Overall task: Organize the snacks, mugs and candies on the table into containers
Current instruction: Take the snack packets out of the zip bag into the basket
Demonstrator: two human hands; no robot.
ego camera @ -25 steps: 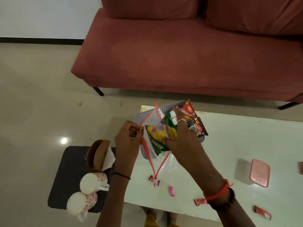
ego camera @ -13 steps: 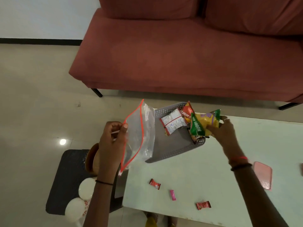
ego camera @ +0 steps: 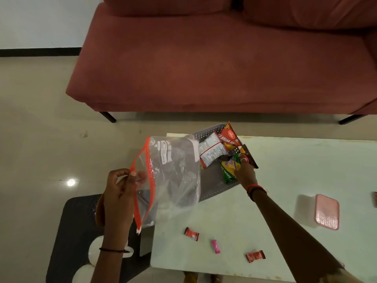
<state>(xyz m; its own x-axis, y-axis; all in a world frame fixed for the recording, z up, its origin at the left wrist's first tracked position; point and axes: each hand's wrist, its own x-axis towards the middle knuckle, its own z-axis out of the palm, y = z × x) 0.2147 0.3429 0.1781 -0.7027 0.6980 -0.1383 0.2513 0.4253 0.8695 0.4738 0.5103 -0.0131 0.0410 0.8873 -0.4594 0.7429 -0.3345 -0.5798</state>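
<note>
Near left: 2 white mugs (ego camera: pixel 93 250) lie on a black stool (ego camera: pixel 65 225) beside the bench (ego camera: pixel 285 170), under the left forearm.
Near bench edge: 3 candies lie loose and well apart from the basket: a red candy (ego camera: pixel 191 233), a pink candy (ego camera: pixel 215 246) and a second red candy (ego camera: pixel 255 256).
Left hand (ego camera: pixel 120 186): pinches the orange zip edge of a clear zip bag (ego camera: pixel 175 176), held up over the bench's left edge.
In the way: the bag hangs in front of the left part of the grey basket (ego camera: pixel 216 189) and veils it.
Right: a pink-lidded box (ego camera: pixel 326 211) stands closed, apart from both hands.
Right hand (ego camera: pixel 245 173): reaches across the bench and grasps a yellow-green snack packet (ego camera: pixel 229 169) inside the basket.
Basket, far end: a white-backed packet (ego camera: pixel 212 152), a red packet (ego camera: pixel 229 136) and a dark packet (ego camera: pixel 250 159) at the far right corner.
Far: a red sofa (ego camera: pixel 204 68) beyond the bench.
Change: 1 s ago both hands met at the bag's mouth with the packet in it; 0.5 s ago the packet was over the basket's far right corner; now it sits lower in the basket, and the bag has spread wider.
Hard to tell: whether the packet touches the basket floor; what the brown thing (ego camera: pixel 99 209) behind the left wrist is; what the red thing (ego camera: pixel 375 199) cut by the right edge is.
</note>
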